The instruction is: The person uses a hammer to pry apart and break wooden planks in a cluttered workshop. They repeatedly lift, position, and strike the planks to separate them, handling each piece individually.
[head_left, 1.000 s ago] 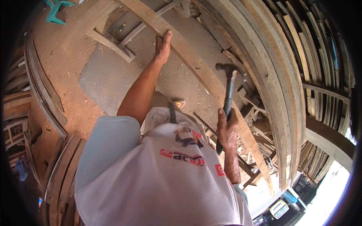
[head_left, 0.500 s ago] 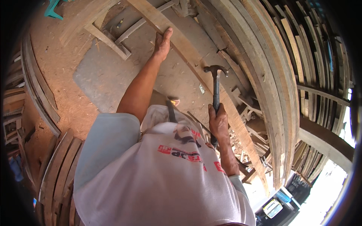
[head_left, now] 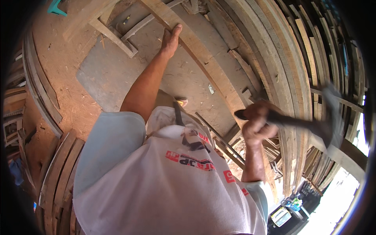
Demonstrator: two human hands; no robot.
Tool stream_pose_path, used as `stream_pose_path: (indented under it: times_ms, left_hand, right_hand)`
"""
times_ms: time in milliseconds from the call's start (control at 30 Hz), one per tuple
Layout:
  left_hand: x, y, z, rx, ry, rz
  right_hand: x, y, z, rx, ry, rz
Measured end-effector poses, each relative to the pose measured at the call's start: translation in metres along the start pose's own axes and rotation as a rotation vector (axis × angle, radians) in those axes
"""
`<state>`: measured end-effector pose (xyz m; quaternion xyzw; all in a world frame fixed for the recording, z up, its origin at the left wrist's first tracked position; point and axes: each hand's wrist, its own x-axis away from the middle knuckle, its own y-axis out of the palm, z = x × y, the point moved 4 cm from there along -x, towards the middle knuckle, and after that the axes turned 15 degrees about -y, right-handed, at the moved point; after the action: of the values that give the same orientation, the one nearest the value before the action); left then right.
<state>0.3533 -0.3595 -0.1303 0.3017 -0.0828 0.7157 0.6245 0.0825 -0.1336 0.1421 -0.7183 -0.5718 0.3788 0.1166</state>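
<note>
A long wooden plank (head_left: 207, 62) runs slantwise from the top middle down towards the lower right in front of me. My left hand (head_left: 171, 42) grips its left edge near the far part, thumb lying on top and fingers partly hidden underneath. In my right hand (head_left: 258, 123) is a claw hammer (head_left: 291, 119) with a dark handle, held over the plank's nearer half. The hammer points to the right, its head smeared by motion and clear of the plank. The fingers of that hand are closed around the grip, a little blurred.
Long curved boards (head_left: 274, 58) are stacked along the right, with more upright planks (head_left: 325, 51) behind them. A wooden frame (head_left: 113, 37) lies at the far left. Curved timber pieces (head_left: 60, 172) stand at the lower left. A ribbed metal rod (head_left: 221, 137) leans near my body.
My right hand has moved rightwards, swinging the hammer from upright over the plank to pointing sideways right. My left hand keeps its hold on the plank.
</note>
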Motion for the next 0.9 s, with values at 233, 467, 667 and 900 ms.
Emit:
stream_pose_path:
  times_ms: [233, 467, 667, 900]
  left_hand:
    - [-0.001, 0.003, -0.010, -0.052, 0.091, 0.030]
    - [0.001, -0.002, -0.002, 0.009, 0.056, -0.017]
    - [0.018, 0.004, 0.014, 0.010, 0.002, -0.025]
    - [0.007, -0.006, -0.005, -0.060, -0.009, -0.042]
  right_hand:
    - [0.039, 0.035, 0.024, 0.122, 0.161, -0.444]
    - [-0.077, -0.068, -0.096, -0.574, -0.482, 0.468]
    - [0.053, 0.046, 0.036, 0.207, 0.247, -0.403]
    - [0.062, 0.051, 0.043, 0.055, 0.451, -0.269]
